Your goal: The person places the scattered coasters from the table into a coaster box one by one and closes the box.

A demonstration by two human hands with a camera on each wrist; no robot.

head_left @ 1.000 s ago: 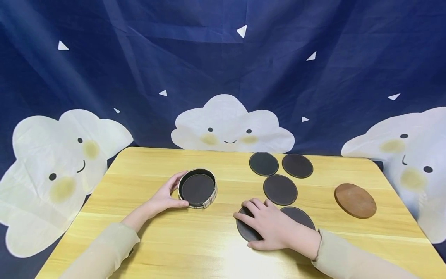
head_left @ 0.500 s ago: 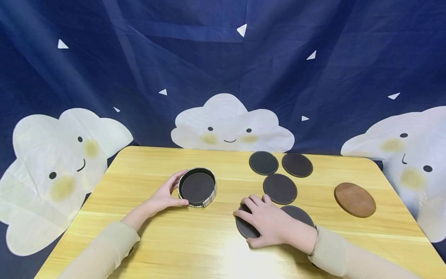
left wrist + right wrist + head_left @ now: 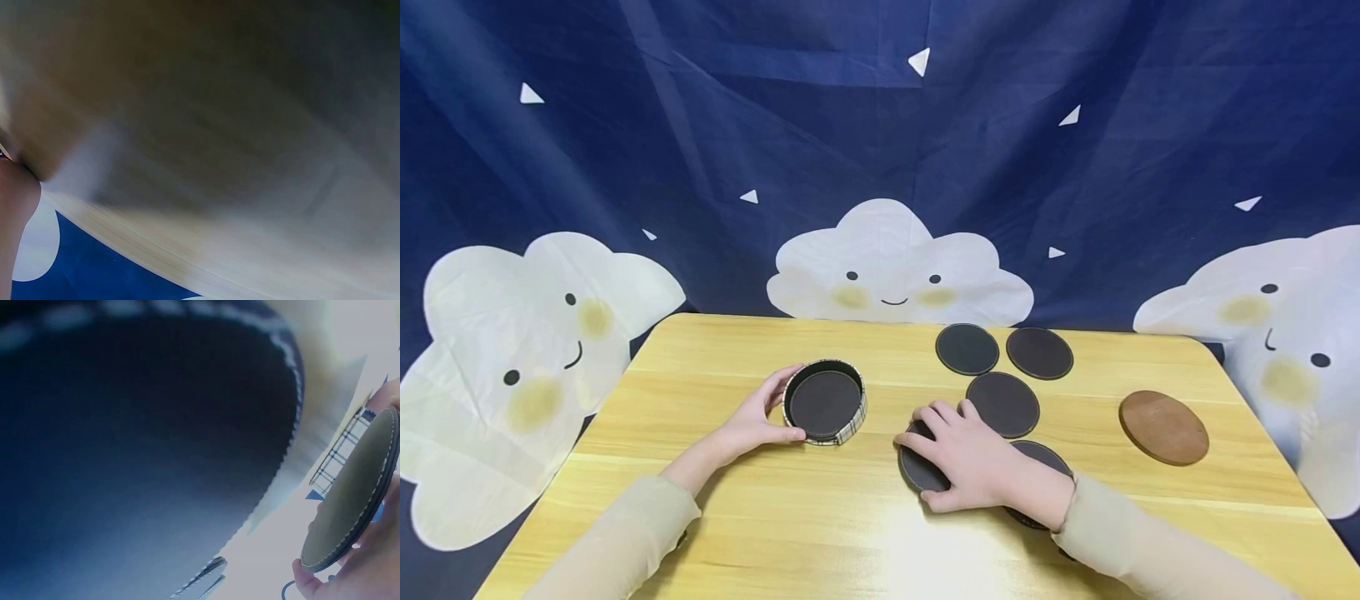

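My left hand [image 3: 756,425] grips the left side of a round coaster holder [image 3: 853,425] with a plaid outer wall. A dark coaster [image 3: 826,404] lies flat inside it. Fingers and thumb of my right hand [image 3: 973,460] hold another dark round coaster [image 3: 916,467] by its edge. In the right wrist view that coaster [image 3: 353,494], with pale edge stitching, is tilted between them, and the holder's plaid wall [image 3: 340,453] shows behind it. A further dark coaster [image 3: 1047,458] is partly hidden under my right wrist. The left wrist view is mostly blurred.
Beyond my right hand, three dark coasters lie on the wooden table [image 3: 730,533]: a nearer one [image 3: 1003,403], a back left one [image 3: 967,349] and a back right one [image 3: 1040,353]. A brown round disc [image 3: 1163,427] lies farther right. A cloud-patterned blue cloth [image 3: 850,125] hangs behind.
My right hand has moved slightly up and left in the head view, carrying the held coaster with it. My left hand and the holder stay in place.
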